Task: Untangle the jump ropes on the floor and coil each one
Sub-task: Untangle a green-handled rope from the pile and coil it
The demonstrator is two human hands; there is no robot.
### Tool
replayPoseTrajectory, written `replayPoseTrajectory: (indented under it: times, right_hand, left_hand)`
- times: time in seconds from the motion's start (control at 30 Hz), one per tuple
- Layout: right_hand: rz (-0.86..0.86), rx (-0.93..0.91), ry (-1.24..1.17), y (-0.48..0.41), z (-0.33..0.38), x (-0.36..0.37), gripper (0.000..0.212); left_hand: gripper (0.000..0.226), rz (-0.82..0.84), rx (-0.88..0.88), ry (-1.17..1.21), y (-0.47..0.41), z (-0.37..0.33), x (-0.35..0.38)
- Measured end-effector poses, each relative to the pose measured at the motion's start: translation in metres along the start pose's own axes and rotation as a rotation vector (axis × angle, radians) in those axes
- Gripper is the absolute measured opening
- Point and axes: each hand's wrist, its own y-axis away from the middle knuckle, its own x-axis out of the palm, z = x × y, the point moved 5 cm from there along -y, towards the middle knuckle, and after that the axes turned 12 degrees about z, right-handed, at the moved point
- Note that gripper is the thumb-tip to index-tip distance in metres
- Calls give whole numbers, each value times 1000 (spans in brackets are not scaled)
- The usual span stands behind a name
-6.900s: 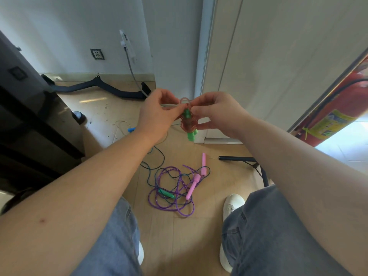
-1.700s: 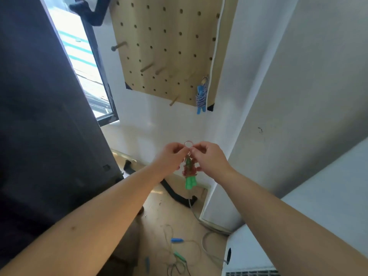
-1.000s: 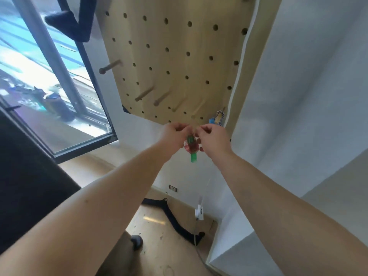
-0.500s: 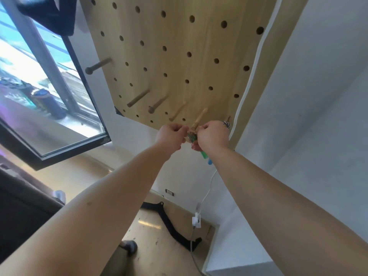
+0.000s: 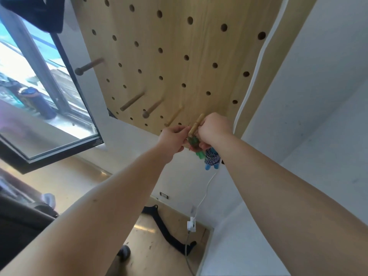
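Note:
Both hands are raised to a wooden pegboard point(image 5: 175, 62) on the wall. My left hand point(image 5: 172, 138) and my right hand point(image 5: 214, 130) pinch a small coiled jump rope with green handles point(image 5: 196, 148) at the tip of a wooden peg point(image 5: 196, 124). Most of that bundle is hidden between the fingers. A second coiled rope, blue and white with blue handles point(image 5: 212, 158), hangs just below my right hand.
Several other wooden pegs point(image 5: 131, 101) stick out of the pegboard to the left. A window point(image 5: 35, 92) is at the left. A white cable point(image 5: 201, 204) runs down the wall to a plug. A black bar point(image 5: 169, 234) lies on the wooden floor.
I went from sitting over the tangled ropes on the floor to reaching up at the pegboard. The green-handled coil travelled up in both hands to the peg.

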Motion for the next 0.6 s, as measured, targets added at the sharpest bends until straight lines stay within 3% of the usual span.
replayPoseTrajectory:
  times: [0.13,0.3,0.47,0.6]
  right_hand:
    - [-4,17,-73,5,-1,-4,24]
    - [-18,-138,-54,31,-3,-4,16]
    - [-92,-213,-6,78,-11,5,16]
    - [-26,-193,2,135,-31,27,21]
  left_hand:
    - [18,-8,-18,31,-2,-2,5]
    - [16,-27,-14,31,19,0,-2]
    - [23,-8,-33,19,65,12,-10]
    - [26,31,-9,-66,124,25,-8]
